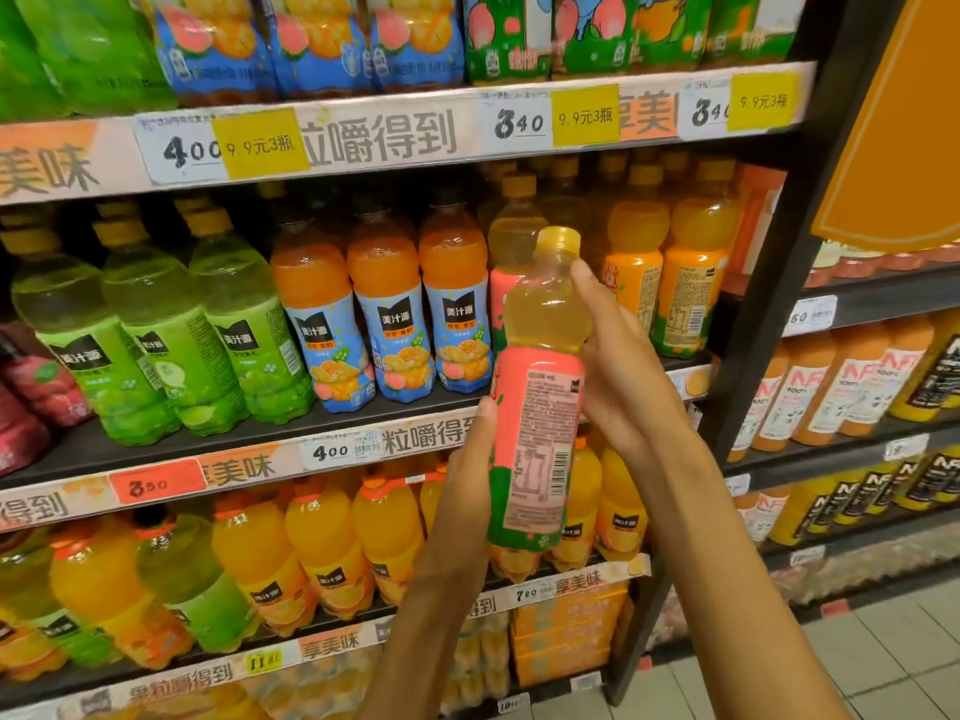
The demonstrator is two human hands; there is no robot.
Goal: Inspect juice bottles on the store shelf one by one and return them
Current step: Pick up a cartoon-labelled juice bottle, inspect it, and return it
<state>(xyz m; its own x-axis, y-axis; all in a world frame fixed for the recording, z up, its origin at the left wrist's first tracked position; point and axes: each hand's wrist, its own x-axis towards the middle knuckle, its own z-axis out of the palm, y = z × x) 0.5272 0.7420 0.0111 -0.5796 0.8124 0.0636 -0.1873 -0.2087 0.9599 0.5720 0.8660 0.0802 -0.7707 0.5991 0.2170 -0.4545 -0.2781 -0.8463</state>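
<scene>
1. While it is held upright before the middle shelf (291, 444), a pale yellow juice bottle (537, 387) with a yellow cap shows the back of its pink label and barcode.
2. At the label's lower left edge, the left hand (470, 470) grips the bottle, thumb pressed on the label.
3. Higher up, the right hand (623, 371) curls round the bottle's right side, one fingertip near the neck.
4. Behind stand green bottles (156, 345) and orange bottles (387, 314).
</scene>
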